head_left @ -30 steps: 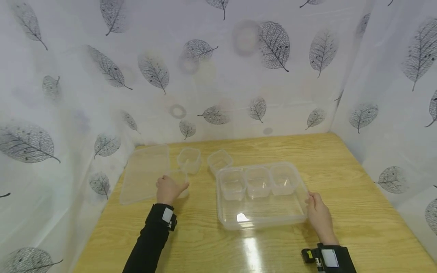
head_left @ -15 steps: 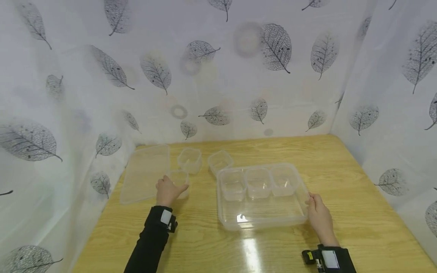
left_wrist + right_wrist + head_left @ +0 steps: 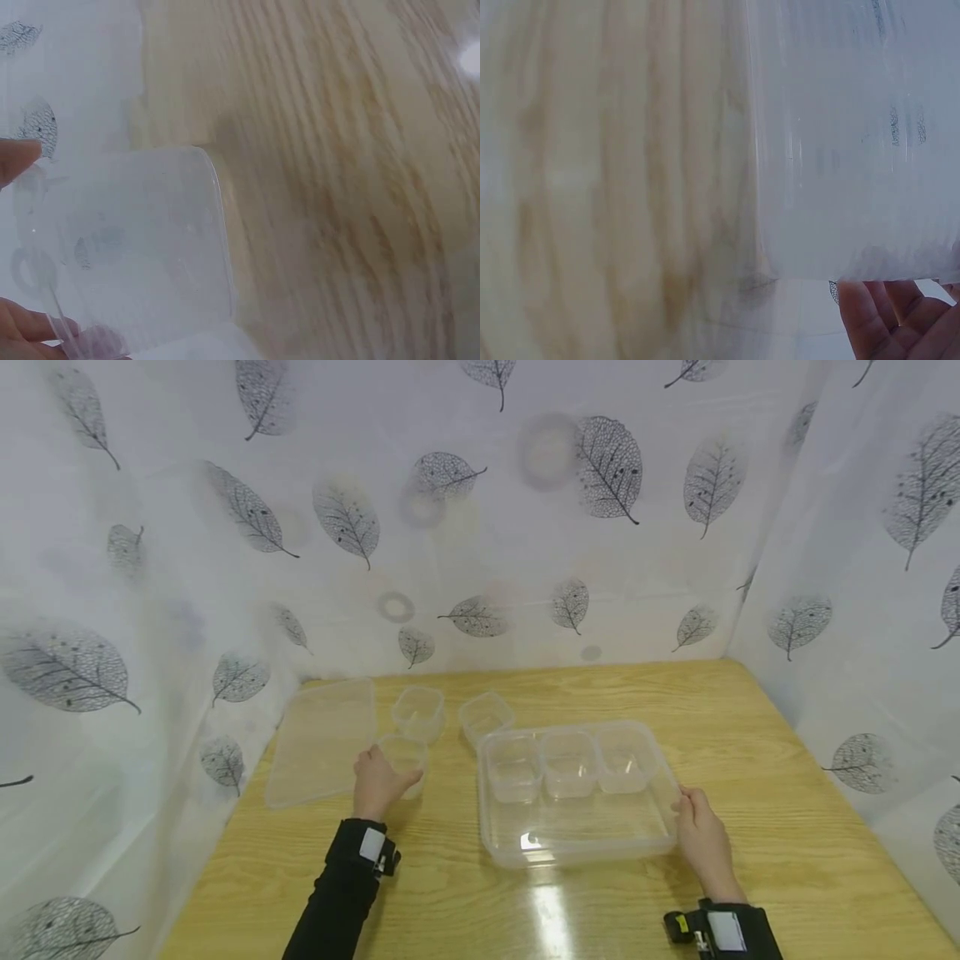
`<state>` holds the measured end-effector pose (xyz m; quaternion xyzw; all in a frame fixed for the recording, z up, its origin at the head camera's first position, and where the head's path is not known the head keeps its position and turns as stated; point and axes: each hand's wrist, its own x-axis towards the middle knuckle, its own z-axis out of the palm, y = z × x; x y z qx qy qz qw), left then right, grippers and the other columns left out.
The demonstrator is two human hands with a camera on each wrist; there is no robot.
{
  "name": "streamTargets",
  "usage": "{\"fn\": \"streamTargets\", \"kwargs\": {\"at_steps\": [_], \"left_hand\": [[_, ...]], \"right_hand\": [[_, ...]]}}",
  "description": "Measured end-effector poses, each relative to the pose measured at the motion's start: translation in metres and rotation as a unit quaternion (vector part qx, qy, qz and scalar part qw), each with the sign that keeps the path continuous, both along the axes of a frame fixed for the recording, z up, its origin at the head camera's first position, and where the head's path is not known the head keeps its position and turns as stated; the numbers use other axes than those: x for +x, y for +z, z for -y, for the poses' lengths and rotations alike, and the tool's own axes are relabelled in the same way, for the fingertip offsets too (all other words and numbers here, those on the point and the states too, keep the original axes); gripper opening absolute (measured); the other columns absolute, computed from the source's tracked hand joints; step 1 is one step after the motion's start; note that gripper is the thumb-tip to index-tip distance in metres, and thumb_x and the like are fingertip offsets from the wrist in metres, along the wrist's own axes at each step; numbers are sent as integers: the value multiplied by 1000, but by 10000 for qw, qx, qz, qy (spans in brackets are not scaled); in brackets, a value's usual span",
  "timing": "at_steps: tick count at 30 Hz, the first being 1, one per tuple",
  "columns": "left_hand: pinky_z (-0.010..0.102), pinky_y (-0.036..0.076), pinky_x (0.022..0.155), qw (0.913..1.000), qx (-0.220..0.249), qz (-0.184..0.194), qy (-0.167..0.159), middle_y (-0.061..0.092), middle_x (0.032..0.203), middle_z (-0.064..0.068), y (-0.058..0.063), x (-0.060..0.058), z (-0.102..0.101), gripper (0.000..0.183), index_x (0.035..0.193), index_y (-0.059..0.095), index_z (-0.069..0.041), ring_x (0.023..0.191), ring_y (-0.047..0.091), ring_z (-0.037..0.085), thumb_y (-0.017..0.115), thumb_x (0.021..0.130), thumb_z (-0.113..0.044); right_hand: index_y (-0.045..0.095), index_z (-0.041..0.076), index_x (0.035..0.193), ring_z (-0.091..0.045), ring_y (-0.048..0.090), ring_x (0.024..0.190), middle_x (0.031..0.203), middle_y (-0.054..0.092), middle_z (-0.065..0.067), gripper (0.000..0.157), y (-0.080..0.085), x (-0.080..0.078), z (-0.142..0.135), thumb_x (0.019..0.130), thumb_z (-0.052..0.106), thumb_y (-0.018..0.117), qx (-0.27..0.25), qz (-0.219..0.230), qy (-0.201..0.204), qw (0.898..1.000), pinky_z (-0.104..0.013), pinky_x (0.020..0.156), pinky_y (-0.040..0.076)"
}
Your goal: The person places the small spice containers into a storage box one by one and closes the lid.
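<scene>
My left hand (image 3: 378, 783) holds a small clear plastic container (image 3: 408, 756) between thumb and fingers, just above or on the table. In the left wrist view the thumb lies at one side of this small container (image 3: 135, 247) and the fingers at the other. My right hand (image 3: 703, 839) grips the right side of a large clear plastic box (image 3: 577, 827); its fingers (image 3: 907, 315) show at the box's wall in the right wrist view. Along the far side inside the box stand three small clear containers (image 3: 570, 764) in a row.
Two more small containers, one (image 3: 418, 714) behind my left hand and another (image 3: 486, 717) behind the box's left corner, stand on the wooden table (image 3: 450, 893). A flat translucent lid (image 3: 322, 743) lies at the left. Leaf-patterned curtains (image 3: 510, 543) enclose the back and sides.
My left hand has moved slightly to the right, carrying the small container away from the lid. The right hand and the large box have stayed in place.
</scene>
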<state>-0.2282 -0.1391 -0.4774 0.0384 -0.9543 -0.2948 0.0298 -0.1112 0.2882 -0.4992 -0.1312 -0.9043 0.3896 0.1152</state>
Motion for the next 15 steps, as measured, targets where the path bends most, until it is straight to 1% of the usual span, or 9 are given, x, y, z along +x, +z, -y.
{"fn": "streamTargets", "kwargs": {"at_steps": [4, 9, 12, 15], "left_hand": [[52, 38, 86, 9993, 121, -324, -156, 33, 121, 36, 7, 1, -7, 90, 125, 29, 16, 112, 31, 46, 73, 68, -38], [51, 37, 88, 9967, 368, -670, -277, 29, 127, 32, 25, 7, -23, 92, 130, 26, 12, 117, 27, 42, 73, 67, -37], [50, 37, 89, 9934, 570, -927, -365, 26, 129, 30, 38, 13, -35, 95, 132, 24, 10, 119, 25, 40, 74, 66, -35], [48, 38, 89, 9874, 623, -1351, -532, 29, 129, 28, 47, 19, -47, 95, 133, 25, 8, 118, 27, 39, 77, 64, -32]], "right_hand": [[40, -8, 117, -41, 54, 88, 98, 55, -28, 36, 0, 0, 0, 97, 15, 22, -4, -27, 11, 10000, -36, 58, 42], [40, -8, 116, -40, 53, 87, 98, 55, -27, 36, 2, 0, 0, 97, 16, 22, -47, -34, 12, 10000, -33, 56, 41], [40, -8, 116, -39, 53, 87, 98, 55, -28, 36, 2, -1, 0, 97, 16, 22, -63, -36, 5, 10000, -32, 56, 40], [40, -8, 116, -39, 53, 86, 98, 55, -28, 36, 2, -1, 1, 97, 17, 21, -94, -1, -6, 10000, -30, 54, 39]]}}
